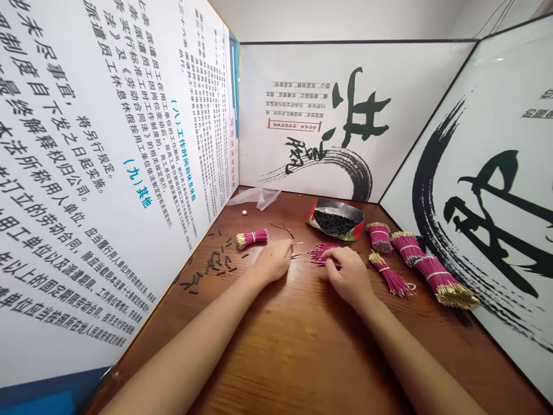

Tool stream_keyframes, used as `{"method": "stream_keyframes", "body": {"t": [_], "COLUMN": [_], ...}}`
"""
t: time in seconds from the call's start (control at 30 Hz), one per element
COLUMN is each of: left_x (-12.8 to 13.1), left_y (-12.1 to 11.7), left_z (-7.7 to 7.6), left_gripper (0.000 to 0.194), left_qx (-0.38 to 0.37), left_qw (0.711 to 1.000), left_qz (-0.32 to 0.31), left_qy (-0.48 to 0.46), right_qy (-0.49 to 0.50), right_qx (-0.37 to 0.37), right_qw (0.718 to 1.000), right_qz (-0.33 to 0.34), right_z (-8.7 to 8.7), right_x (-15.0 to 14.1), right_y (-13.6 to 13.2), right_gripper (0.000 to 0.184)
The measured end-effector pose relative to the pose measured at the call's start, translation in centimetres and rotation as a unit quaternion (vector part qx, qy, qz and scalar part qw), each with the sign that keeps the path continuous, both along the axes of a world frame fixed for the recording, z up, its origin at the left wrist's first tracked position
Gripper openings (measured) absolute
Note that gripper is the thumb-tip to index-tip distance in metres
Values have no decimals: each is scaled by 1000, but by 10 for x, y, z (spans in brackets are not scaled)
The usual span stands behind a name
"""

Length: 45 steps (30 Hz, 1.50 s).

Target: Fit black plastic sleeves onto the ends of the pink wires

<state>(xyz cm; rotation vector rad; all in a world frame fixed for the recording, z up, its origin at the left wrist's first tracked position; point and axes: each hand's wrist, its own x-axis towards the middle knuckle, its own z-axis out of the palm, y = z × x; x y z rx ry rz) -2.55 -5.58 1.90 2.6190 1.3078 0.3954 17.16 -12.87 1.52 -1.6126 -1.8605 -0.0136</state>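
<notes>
My left hand (274,259) is closed in a pinch, and thin wire ends (298,244) stick out past its fingertips. Just across from it, the curled fingers of my right hand (349,274) press together on a loose pile of pink wires (322,252). How many wires either hand grips is hidden by the fingers. Beyond my left hand, a few dark red wires (283,229) lie crossed on the table. A tied bundle of pink wires (253,237) with gold tips lies to the left.
Short black tubes (216,262) are scattered at the left of the brown table (276,357). An opened bag (356,230) full of such tubes stands behind my right hand. Several tied wire bundles (427,271) lie along the right. Printed panels (302,69) wall in the table; clear plastic (263,199) lies at the back.
</notes>
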Motion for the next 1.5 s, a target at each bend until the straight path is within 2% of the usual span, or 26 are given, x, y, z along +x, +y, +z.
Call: {"method": "stream_keyframes", "body": {"t": [0.1, 0.2, 0.43, 0.53, 0.6, 0.67, 0.7, 0.73, 0.8, 0.87, 0.93, 1.03, 1.13, 1.2, 1.27, 1.33, 1.37, 1.5], "left_x": [-4, -3, 0, -1, -3, -6, -8, -10, -13, -17, -20, -23, -24, -25, -26, -27, -28, -30], "left_y": [-4, -4, 2, 7, 12, 19, 22, 24, 27, 27, 27, 27, 30, 32, 34, 35, 35, 35], "left_z": [-2, -4, -5, -6, -6, -5, -4, -3, 2, 6, 8, 5, -2, -7, -9, -9, -9, -6], "left_gripper": [22, 19, 21, 10, 4, 11, 13, 14, 15, 17, 18, 9, 7, 13, 18, 20, 19, 11], "left_qx": [7, 14, -44, -69, -104, -166, -209, -256, -356, -444, -515, -578, -602, -614, -624, -625, -622, -589], "left_qw": [1000, 999, 999, 997, 987, 950, 916, 871, 759, 661, 609, 570, 531, 506, 486, 474, 472, 472], "left_qz": [-8, -27, -5, -16, -24, -8, 6, 15, 14, -9, -29, -50, -68, -73, -77, -80, -81, -74], "left_qy": [3, 14, 23, -27, -122, -264, -343, -419, -546, -604, -603, -581, -593, -602, -607, -615, -619, -652], "right_qy": [7, 12, 91, 132, 157, 176, 184, 191, 201, 202, 194, 162, 115, 92, 76, 32, 5, -49], "right_qx": [22, 35, 81, 87, 94, 103, 106, 108, 109, 103, 81, 30, 3, -17, -73, -137, -148, -153], "right_qw": [1000, 998, 981, 972, 966, 961, 959, 958, 956, 956, 959, 967, 975, 982, 990, 990, 989, 987], "right_qz": [-17, -48, -150, -175, -185, -188, -187, -187, -186, -188, -192, -196, -191, -165, -99, -20, -4, -33], "right_z": [-6, -7, 11, 14, 13, 10, 10, 9, 9, 10, 10, 12, 17, 20, 20, 16, 13, 2], "right_x": [-18, -25, 2, 16, 21, 24, 24, 25, 26, 28, 31, 36, 33, 22, 4, -16, -26, -50], "right_y": [9, 24, 48, 47, 46, 47, 47, 48, 50, 52, 53, 56, 61, 67, 74, 83, 88, 111], "right_gripper": [20, 21, 23, 23, 23, 23, 23, 23, 23, 23, 23, 23, 24, 25, 24, 20, 19, 21]}}
